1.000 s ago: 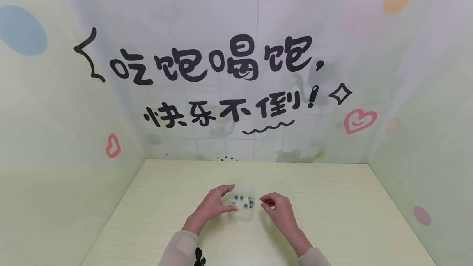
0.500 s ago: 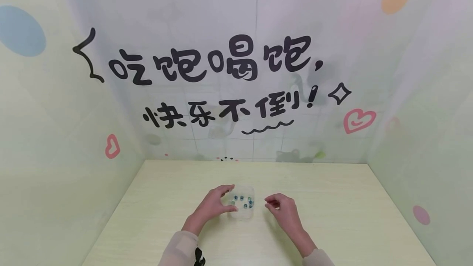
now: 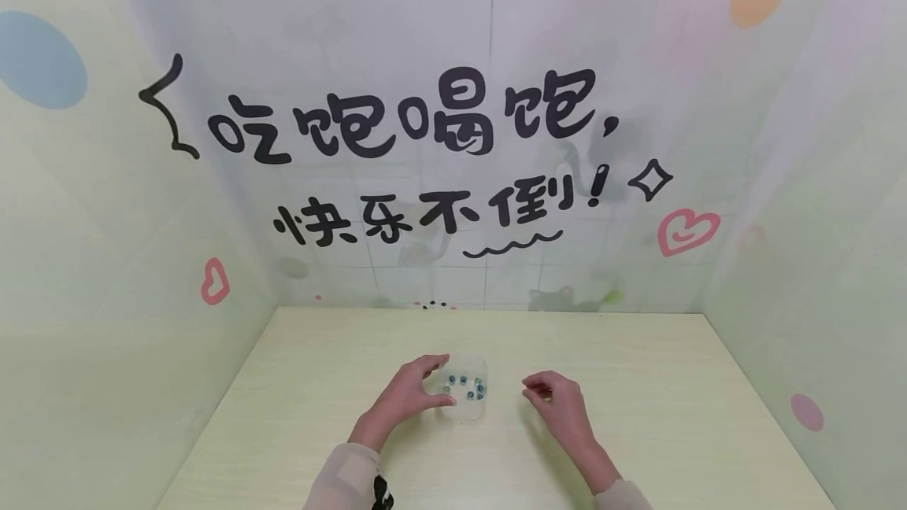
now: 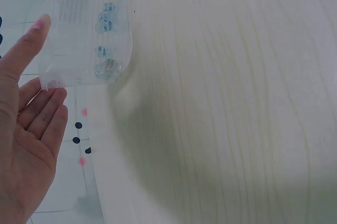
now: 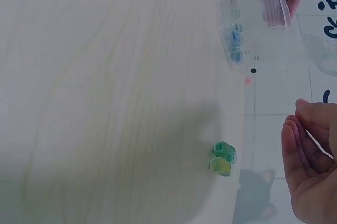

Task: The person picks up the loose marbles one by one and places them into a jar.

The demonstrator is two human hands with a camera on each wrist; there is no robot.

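Observation:
A small clear plastic box [image 3: 465, 412] sits on the table, held by its left side between the thumb and fingers of my left hand [image 3: 404, 393]. Several blue-green glass marbles [image 3: 471, 395] lie inside it, and the left wrist view shows them through the wall near the bottom. To the right of the box, apart from it, is my right hand [image 3: 561, 406]; its thumb and fingertips are close together, with nothing visible between them. In the right wrist view a green marble [image 5: 224, 151] and a yellowish marble [image 5: 220, 166] lie on the table near that hand.
The pale wood-grain table [image 3: 340, 337] meets a printed back wall [image 3: 453, 38] with black lettering. Side walls [image 3: 801, 321] with coloured shapes stand left and right.
My right hand has moved away from the box to the right. The left hand and the box have stayed in place.

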